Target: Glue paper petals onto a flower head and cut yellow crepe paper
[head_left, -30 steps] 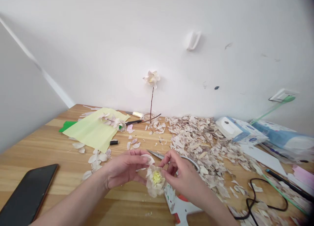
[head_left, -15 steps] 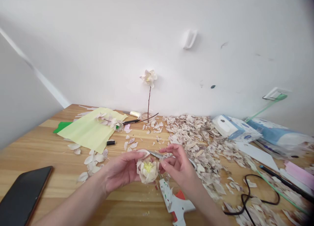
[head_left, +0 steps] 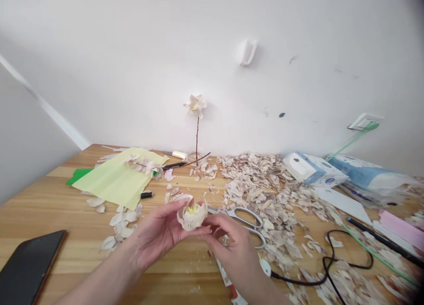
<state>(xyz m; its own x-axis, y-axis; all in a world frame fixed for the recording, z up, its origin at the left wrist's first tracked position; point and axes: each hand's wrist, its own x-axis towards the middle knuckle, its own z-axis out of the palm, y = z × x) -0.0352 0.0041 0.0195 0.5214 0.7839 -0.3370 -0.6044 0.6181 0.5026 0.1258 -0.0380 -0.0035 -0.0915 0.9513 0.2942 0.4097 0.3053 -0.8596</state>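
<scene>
Cradling the pale, many-petalled blossom (head_left: 194,219) in the left hand (head_left: 159,236), just left of the scissors (head_left: 231,213) and seemingly raised off the wooden tabletop (head_left: 180,274); thumb up by the rim petals, fingers stretched underneath, pinching loosely rather than clenching; yellow stamens (head_left: 192,208) facing upward. Bringing the right hand (head_left: 230,236) in close, just in front of the scissors, thumb and forefinger nearly together by the blossom's underside and the left fingertips; cannot tell whether pinching the base or only steadying it.

To handle such thin petals well, support mainly from below; press near the base rather than at the rim, probably the easiest part to crease or tear; use the left thumb as a light stop, not a clamp; turn the blossom with small rolls of the fingertips, with the stamens in sight to judge evenness all around. Mind the glue gun (head_left: 225,277) in front of the scissors, largely hidden under the right hand; best treated as possibly hot. Lift the right wrist clear of the black cord (head_left: 298,281), to the right of and nearer than the scissors; avoid brushing sleeves or knuckles into the dried petal heap (head_left: 251,174), behind and right of the scissors.
</scene>
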